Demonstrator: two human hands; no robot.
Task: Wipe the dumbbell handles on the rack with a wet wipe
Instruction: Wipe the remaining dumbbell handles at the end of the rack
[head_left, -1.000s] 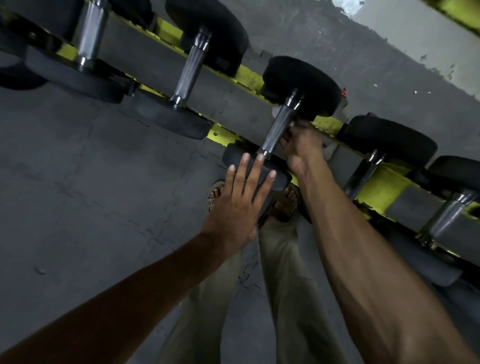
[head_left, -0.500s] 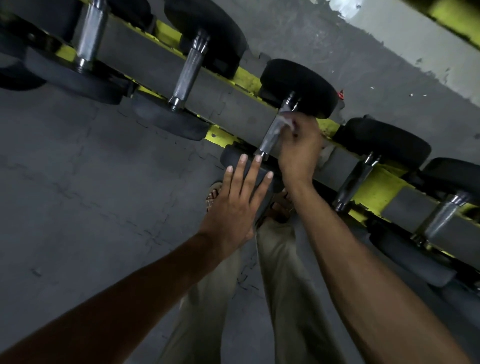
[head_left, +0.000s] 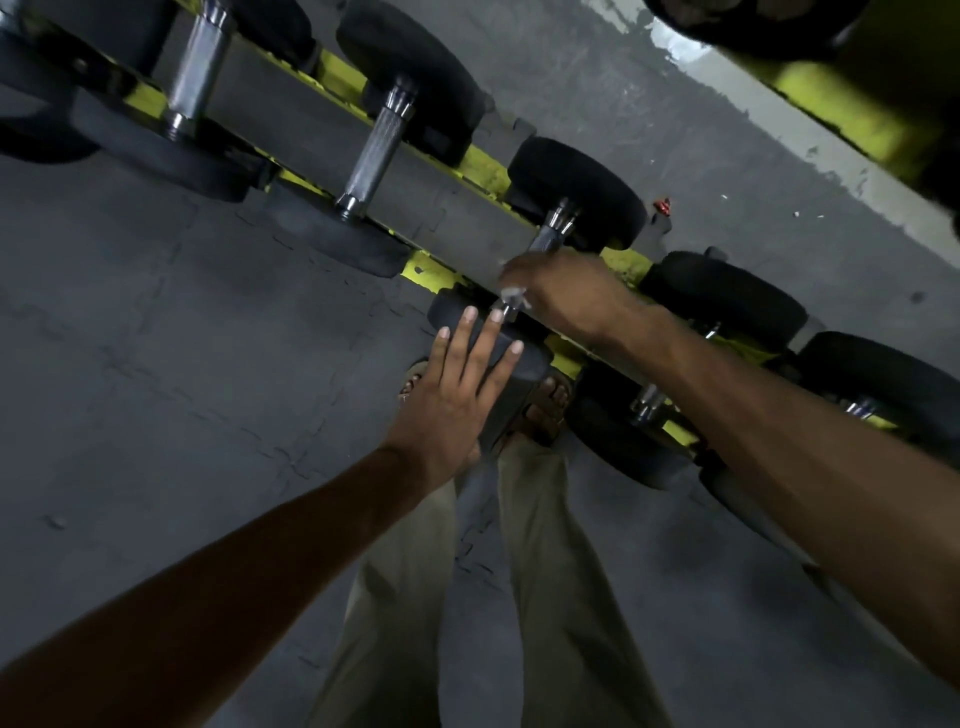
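Gripping handle, right hand mostly hiding wipe

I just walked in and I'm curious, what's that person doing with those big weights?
The person is cleaning at a yellow rack. Their right hand grips a wet wipe around one metal handle, close to its near end. Their left hand lies flat, fingers straight, on that dumbbell's near head. Other dumbbells sit alongside.

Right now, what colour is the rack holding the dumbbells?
The rack is yellow; the head view shows it best.
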